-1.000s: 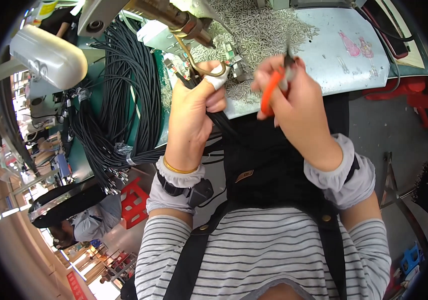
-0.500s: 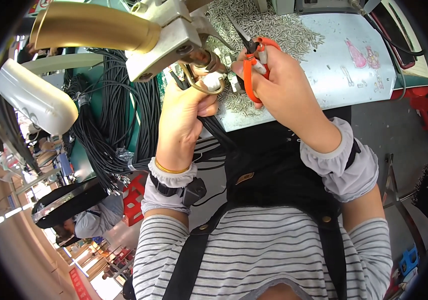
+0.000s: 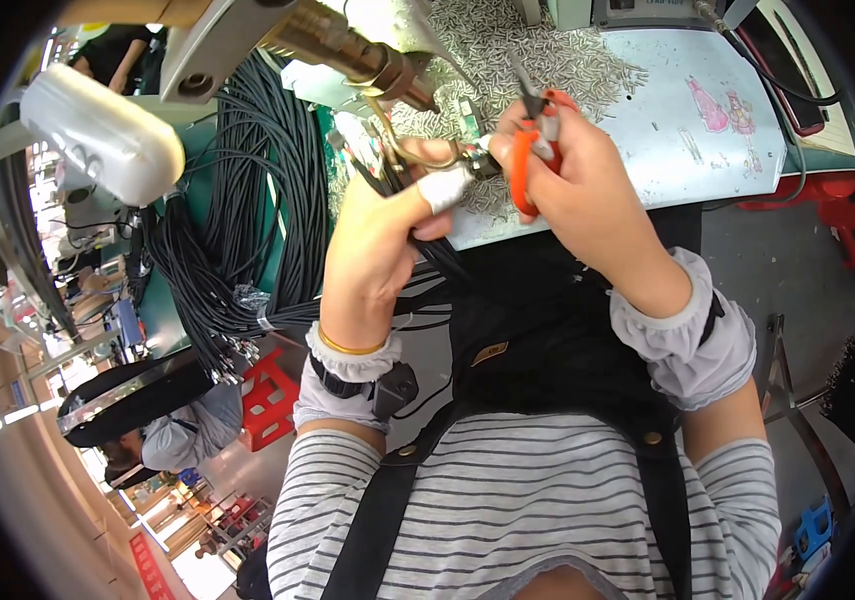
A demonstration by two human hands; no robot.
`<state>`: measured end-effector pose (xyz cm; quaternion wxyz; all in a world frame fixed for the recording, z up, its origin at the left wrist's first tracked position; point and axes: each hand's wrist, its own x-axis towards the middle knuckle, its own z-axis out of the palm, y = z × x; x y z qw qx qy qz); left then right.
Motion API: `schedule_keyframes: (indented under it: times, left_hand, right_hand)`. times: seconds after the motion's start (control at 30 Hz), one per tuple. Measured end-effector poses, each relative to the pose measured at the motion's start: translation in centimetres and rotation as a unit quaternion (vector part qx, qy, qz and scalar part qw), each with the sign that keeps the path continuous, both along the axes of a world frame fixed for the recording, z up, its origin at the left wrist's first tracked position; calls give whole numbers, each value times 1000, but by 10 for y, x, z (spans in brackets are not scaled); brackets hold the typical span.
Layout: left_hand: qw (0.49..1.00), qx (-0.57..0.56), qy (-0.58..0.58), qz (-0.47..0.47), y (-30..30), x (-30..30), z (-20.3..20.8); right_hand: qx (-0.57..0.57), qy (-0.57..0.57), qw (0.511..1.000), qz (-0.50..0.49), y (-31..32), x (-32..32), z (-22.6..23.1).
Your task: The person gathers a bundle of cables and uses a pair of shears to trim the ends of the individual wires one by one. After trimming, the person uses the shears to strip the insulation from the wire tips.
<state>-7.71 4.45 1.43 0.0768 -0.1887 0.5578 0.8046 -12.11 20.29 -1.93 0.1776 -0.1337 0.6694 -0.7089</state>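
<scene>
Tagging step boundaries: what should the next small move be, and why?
Probably adjust the small black piece by hand rather than cut: the left hand and right hand meet at it, while the orange-handled snips point away.

The snips' handles were smooth plastic, their blades metal; the cables looked matt and plastic-sheathed, the pins glossy metal, the desk smooth, the apron matt cloth

Your snips: orange-handled. Your cables: black. Your shirt: pale grey, dark-striped. Your apron: black. Stool: red.
</scene>
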Motion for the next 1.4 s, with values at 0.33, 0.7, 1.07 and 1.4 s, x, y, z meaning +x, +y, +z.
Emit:
schedule_keyframes:
  times: [0.33,0.7,1.07,1.4]
  left_hand:
    - [980,-182,68,-51,20,43,-10]
    - [991,115,-8,-66,16,47,-9]
    - [993,101,-6,-54,18,49,-10]
    - [938,-281,201,-7,34,53,-14]
  right_hand:
    - [171,360,900,-177,17,27,18]
    - [141,462,870,-102,14,35,-5]
    - [125,458,878,-58,19,41,-8]
    - [-63,-181,979,66,25,40,20]
